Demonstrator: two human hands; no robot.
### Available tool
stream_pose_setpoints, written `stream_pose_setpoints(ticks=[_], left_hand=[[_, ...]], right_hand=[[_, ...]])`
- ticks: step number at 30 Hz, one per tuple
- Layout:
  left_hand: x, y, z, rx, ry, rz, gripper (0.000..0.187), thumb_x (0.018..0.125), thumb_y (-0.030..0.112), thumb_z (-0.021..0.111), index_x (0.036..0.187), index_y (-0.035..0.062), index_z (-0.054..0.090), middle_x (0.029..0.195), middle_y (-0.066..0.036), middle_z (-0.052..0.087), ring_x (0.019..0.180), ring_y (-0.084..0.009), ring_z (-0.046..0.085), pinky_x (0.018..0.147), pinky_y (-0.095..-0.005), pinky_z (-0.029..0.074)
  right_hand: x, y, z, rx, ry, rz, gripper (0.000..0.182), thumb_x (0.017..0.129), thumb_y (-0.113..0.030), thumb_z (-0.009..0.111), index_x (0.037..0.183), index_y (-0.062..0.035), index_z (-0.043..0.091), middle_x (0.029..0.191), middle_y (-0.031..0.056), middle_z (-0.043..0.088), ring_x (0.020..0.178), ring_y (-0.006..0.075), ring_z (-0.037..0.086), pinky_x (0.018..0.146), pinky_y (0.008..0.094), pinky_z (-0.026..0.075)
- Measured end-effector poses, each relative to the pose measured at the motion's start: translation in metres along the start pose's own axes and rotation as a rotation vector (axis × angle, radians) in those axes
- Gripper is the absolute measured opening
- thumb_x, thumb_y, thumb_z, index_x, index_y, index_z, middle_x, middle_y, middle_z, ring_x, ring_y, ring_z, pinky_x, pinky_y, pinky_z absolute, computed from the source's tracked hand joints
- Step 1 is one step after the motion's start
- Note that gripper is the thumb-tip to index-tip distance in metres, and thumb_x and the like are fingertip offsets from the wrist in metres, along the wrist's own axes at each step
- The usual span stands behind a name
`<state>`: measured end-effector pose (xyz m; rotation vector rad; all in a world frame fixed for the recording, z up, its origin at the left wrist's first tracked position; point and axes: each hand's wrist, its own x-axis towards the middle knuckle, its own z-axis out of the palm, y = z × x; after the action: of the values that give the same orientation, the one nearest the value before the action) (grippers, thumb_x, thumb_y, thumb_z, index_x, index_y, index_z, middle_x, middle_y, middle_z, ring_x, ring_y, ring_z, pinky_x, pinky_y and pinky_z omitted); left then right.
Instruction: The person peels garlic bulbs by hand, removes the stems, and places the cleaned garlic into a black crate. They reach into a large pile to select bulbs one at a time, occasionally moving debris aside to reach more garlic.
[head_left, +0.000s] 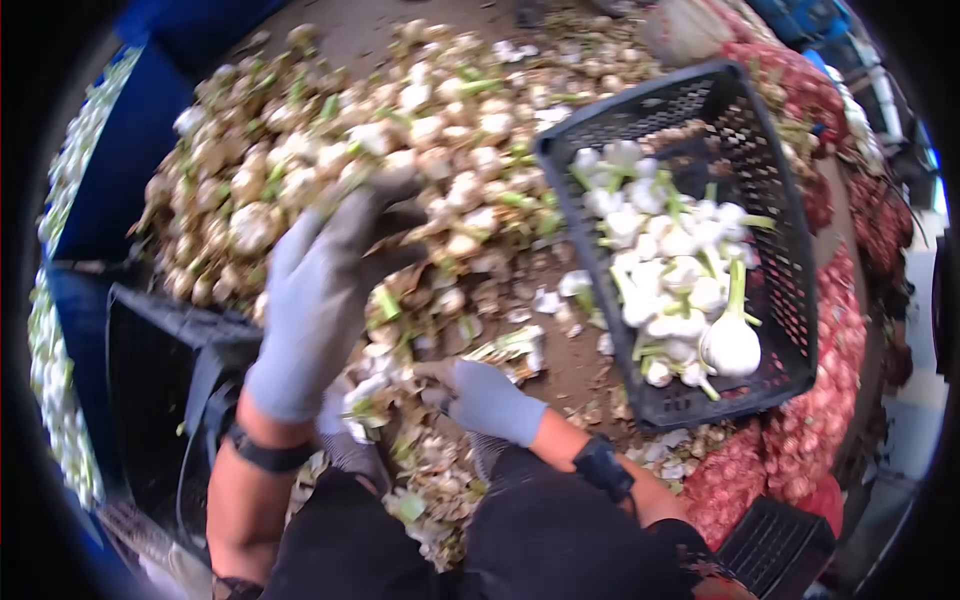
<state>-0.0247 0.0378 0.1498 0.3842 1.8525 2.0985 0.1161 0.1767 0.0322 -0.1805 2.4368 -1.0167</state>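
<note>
My left hand, in a grey-white glove, is raised over the near side of a large heap of untrimmed garlic bulbs. Its fingers are stretched and apart, slightly blurred, with no bulb visible in them. Lower down, in front of my knees, my right hand wears a similar glove. Its fingers are curled in, and whatever they may hold is hidden. To the right of both hands, a black plastic crate contains cleaned white garlic bulbs with green stems. One larger bulb lies nearest its front corner.
Peeled skins and stem scraps cover the ground between my feet. Red mesh sacks of garlic line the right side. At left are a dark crate and a blue panel. A small black crate lies at lower right.
</note>
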Motion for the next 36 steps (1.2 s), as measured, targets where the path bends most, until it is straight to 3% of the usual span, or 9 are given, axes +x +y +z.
stream_pose_setpoints(ticks=[1,6,12,17,19,21,22,29,36], left_hand=[[-0.010,-0.008,-0.007,-0.223,0.010,-0.138,0.035,0.105,0.026,0.045,0.120,-0.0006,0.061,0.109,-0.009,0.066,0.101,-0.0161,0.064,0.084,-0.0309,0.054],[-0.097,-0.100,-0.044,0.722,-0.797,-0.267,0.038,0.081,-0.001,0.058,0.117,0.0068,0.065,0.098,-0.019,0.067,0.090,-0.0334,0.066,0.078,-0.0360,0.052],[-0.088,-0.131,-0.050,0.333,-0.094,-0.409,0.041,0.088,0.017,0.068,0.125,0.0003,0.060,0.111,-0.015,0.069,0.103,-0.0177,0.066,0.088,-0.0320,0.051],[-0.064,-0.127,-0.029,0.104,-0.267,-0.411,0.059,0.084,0.013,0.076,0.136,-0.0015,0.050,0.125,-0.011,0.062,0.112,-0.0161,0.059,0.092,-0.0314,0.051],[-0.063,-0.114,-0.031,-0.042,-0.159,-0.526,0.055,0.083,0.008,0.076,0.132,-0.0019,0.053,0.118,-0.009,0.065,0.105,-0.0154,0.062,0.090,-0.0296,0.051],[-0.064,-0.109,-0.032,-0.111,0.058,-0.427,0.046,0.081,0.004,0.076,0.122,-0.0018,0.057,0.107,-0.006,0.067,0.096,-0.0127,0.064,0.086,-0.0275,0.052],[-0.065,-0.101,-0.029,-0.073,0.039,-0.423,0.046,0.080,0.005,0.077,0.121,-0.0013,0.059,0.106,-0.006,0.066,0.095,-0.0123,0.063,0.085,-0.0272,0.052],[-0.073,-0.101,-0.027,0.318,-0.067,-0.249,0.044,0.076,0.009,0.081,0.115,-0.0007,0.063,0.106,-0.004,0.066,0.095,-0.0128,0.062,0.088,-0.0278,0.049],[-0.073,-0.107,-0.035,0.116,0.027,-0.246,0.045,0.076,0.007,0.081,0.115,0.0008,0.058,0.109,-0.003,0.064,0.101,-0.0125,0.059,0.092,-0.0297,0.048]], right_hand=[[0.006,0.026,0.018,-0.038,0.235,0.000,0.042,0.085,-0.022,0.063,0.126,-0.0149,0.057,0.093,0.0182,0.065,0.087,0.0371,0.064,0.074,0.0456,0.050],[0.061,0.051,0.030,-0.770,0.410,0.245,0.045,0.080,-0.028,0.068,0.124,-0.0235,0.061,0.092,0.0081,0.063,0.081,0.0239,0.061,0.068,0.0404,0.043],[0.071,0.079,0.001,-0.614,0.372,0.193,0.044,0.077,-0.016,0.062,0.121,-0.0179,0.062,0.085,0.0061,0.065,0.076,0.0241,0.063,0.071,0.0438,0.040],[0.034,0.011,-0.020,-0.483,0.416,-0.359,0.078,0.076,-0.003,0.059,0.150,-0.0118,0.036,0.081,0.0077,0.067,0.073,0.0234,0.063,0.075,0.0387,0.043],[0.025,0.006,-0.033,-0.452,0.273,-0.194,0.079,0.073,0.004,0.057,0.148,-0.0075,0.037,0.089,0.0079,0.067,0.080,0.0192,0.065,0.076,0.0335,0.046],[0.023,0.019,-0.024,0.981,0.423,0.023,0.071,0.078,0.007,0.054,0.146,-0.0052,0.040,0.090,0.0064,0.065,0.087,0.0142,0.064,0.073,0.0276,0.049],[0.022,0.020,-0.025,1.085,0.305,0.011,0.052,0.088,0.003,0.052,0.139,-0.0034,0.048,0.087,0.0045,0.065,0.080,0.0113,0.064,0.065,0.0236,0.050],[0.032,-0.006,-0.016,1.128,0.086,0.271,0.026,0.102,-0.017,0.050,0.122,-0.0006,0.057,0.085,0.0051,0.065,0.062,0.0116,0.062,0.050,0.0239,0.048],[0.025,-0.011,-0.024,1.182,0.055,0.086,0.030,0.102,-0.016,0.053,0.125,0.0023,0.056,0.091,0.0044,0.067,0.080,0.0088,0.062,0.073,0.0232,0.051]])
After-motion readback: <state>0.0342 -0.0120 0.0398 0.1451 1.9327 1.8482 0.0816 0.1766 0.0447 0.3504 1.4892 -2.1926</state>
